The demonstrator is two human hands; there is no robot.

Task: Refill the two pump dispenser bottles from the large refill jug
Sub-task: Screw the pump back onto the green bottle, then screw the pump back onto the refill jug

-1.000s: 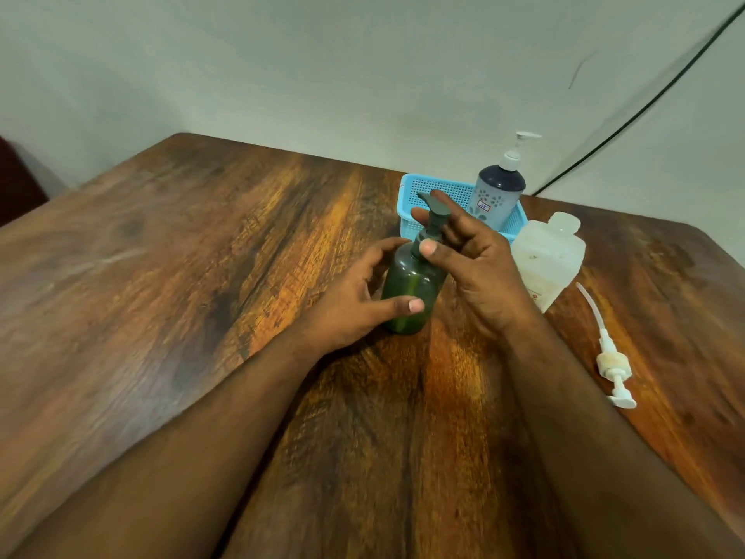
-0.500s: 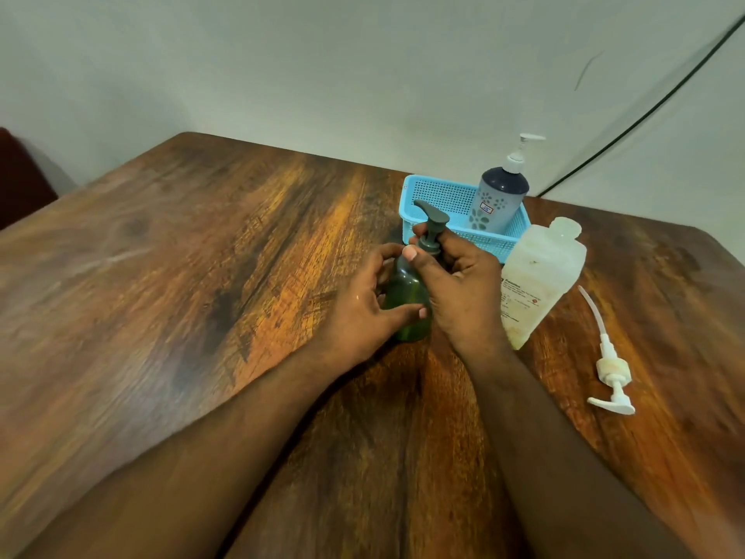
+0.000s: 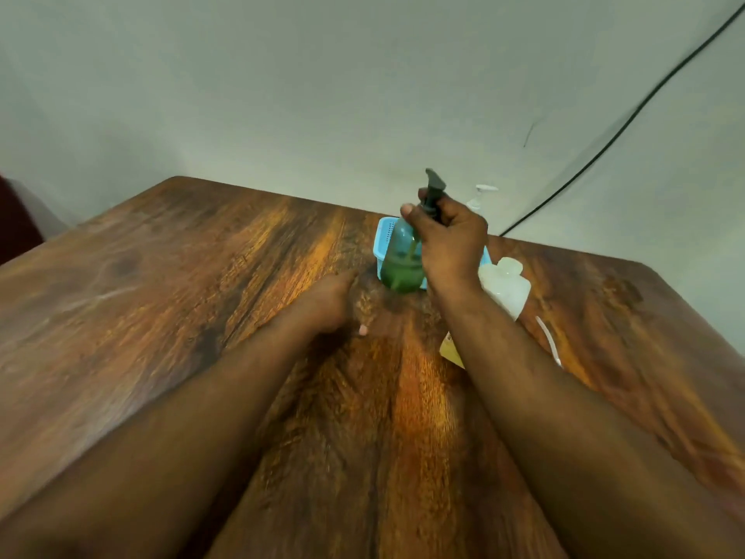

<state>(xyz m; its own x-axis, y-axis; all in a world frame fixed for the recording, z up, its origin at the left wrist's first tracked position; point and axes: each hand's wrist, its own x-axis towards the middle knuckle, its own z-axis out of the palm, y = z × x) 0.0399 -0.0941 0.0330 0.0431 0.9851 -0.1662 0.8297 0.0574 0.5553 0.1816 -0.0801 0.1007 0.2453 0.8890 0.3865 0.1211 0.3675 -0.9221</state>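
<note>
R hand (image 3: 449, 244) grips pump neck of green bottle (image 3: 401, 272), held above worktop (image 3: 161, 296) (frame blurred). L hand (image 3: 328, 302) low, fingers loose, holding nothing.

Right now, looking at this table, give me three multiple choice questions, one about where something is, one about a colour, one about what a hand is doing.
1. The refill jug stands where?
A. right of the green bottle
B. inside the basket
C. on the floor

2. The basket's colour?
A. red
B. light blue
C. black

3. The right hand is:
A. flat on the table
B. gripping the dark pump
C. out of sight

Answers: A, the jug shows past the right forearm; B, its mesh wall is light blue; B, the fingers curl round the pump neck.
</note>
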